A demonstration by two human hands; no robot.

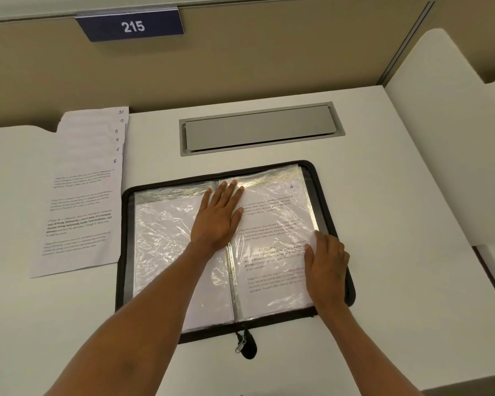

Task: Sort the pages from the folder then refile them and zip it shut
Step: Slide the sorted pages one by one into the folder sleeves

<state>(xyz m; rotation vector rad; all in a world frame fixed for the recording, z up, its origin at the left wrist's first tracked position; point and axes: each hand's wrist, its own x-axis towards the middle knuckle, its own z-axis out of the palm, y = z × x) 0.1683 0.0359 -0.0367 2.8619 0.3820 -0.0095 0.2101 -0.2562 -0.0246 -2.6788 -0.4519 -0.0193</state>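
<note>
Broadly, the white worktop (pixel 397 210) runs back to a beige partition (pixel 269 67) carrying a blue plate marked 215 (pixel 132 25), with low white dividers at both sides. Bare surface lies to the right of the folder and along the near edge. A grey cable flap (pixel 262 128) is set into the worktop just behind the folder.

The black zip folder (pixel 120 267) lies open and flat in the middle, its clear sleeves spread left and right. The right sleeve shows a printed page numbered 4 (pixel 272 224). Just beside the folder's left rim, a fanned stack of loose pages (pixel 80 212) shows the numbers 5 to 10 stepping towards the partition.

The left hand (pixel 219 217) lies flat across the spine near the top, its fingers (pixel 229 192) straight and close together, pressing the plastic. The right hand (pixel 326 264) sits at the right sleeve's outer edge, fingers (pixel 315 244) bent with tips on the plastic; whether they pinch a sleeve cannot be told.

The zip pull (pixel 242 342) hangs out from the near rim at the spine, well apart from both hands.
</note>
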